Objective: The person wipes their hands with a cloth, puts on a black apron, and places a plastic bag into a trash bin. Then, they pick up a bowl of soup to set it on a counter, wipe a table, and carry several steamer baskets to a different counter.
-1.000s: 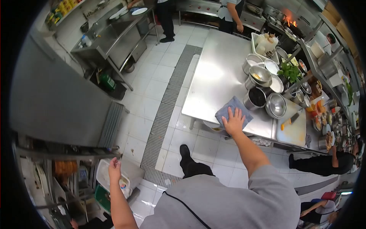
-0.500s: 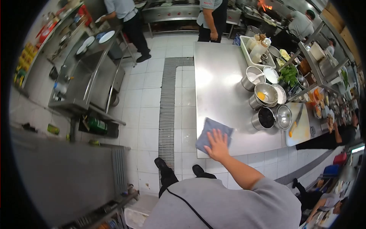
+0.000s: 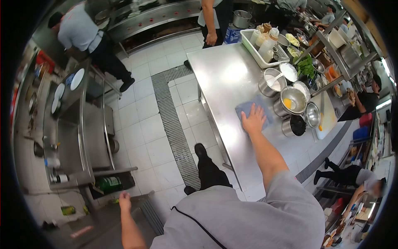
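Note:
My right hand lies flat with spread fingers on a blue-grey cloth, pressing it on the steel table. Just right of the cloth stand a metal pot with dark contents, a bowl with an egg yolk and a pot of white powder. My left hand hangs at the lower left, away from the table, its fingers curled together. Whether anything is inside them is too small to tell.
A basket of squeeze bottles sits at the table's back. On the right is a cutting board with a knife. Sinks and white plates line the left. Several people stand around. A floor drain runs beside the table.
My right hand and the cloth have moved from the table's near left corner toward the pots. My left hand has come into view. The camera view has turned, and my feet have shifted.

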`<move>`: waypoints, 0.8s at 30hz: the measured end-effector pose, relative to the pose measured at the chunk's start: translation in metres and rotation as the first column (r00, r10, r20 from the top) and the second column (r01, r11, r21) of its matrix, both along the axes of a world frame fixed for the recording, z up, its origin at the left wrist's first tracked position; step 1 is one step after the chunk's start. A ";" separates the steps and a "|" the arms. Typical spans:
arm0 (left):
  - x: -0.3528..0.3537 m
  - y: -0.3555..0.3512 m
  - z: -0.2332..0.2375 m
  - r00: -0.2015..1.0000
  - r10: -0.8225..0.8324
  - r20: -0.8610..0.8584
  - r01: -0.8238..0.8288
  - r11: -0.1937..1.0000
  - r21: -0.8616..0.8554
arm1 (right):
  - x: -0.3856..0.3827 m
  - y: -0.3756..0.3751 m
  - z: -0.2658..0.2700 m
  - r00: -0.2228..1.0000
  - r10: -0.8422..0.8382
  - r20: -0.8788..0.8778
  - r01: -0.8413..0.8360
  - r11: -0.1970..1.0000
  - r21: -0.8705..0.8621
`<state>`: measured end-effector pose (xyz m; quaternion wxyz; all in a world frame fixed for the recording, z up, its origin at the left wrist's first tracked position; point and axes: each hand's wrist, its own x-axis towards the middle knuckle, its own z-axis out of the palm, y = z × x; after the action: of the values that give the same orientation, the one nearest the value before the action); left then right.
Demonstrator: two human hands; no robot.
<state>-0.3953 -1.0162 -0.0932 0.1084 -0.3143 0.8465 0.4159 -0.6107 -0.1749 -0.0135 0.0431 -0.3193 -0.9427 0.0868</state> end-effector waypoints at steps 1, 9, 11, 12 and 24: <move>-0.049 0.010 0.015 0.995 -0.020 -0.102 0.022 1.000 0.019 | -0.027 0.002 -0.001 0.998 0.056 -0.018 -0.056 0.998 0.001; -0.205 0.116 0.071 0.967 -0.234 0.102 0.217 0.964 0.154 | -0.242 0.044 -0.014 0.973 -0.202 -0.113 0.208 0.977 0.039; -0.171 0.086 0.049 0.928 -0.231 0.292 0.210 0.972 0.102 | -0.288 0.060 -0.010 0.952 -0.283 -0.119 0.290 0.955 0.054; -0.153 0.084 0.047 0.921 -0.150 0.359 0.111 0.986 0.128 | -0.308 0.070 -0.008 0.962 -0.250 -0.114 0.258 0.964 0.063; -0.181 0.096 0.065 0.864 0.101 0.494 -0.301 0.889 0.346 | -0.490 0.069 -0.022 0.966 0.241 -0.090 -0.222 0.958 0.181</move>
<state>-0.5763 -0.9201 -0.0284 0.3257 -0.4627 0.6505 0.5067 -1.1011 -0.1057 -0.0355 0.1122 -0.1965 -0.9737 0.0283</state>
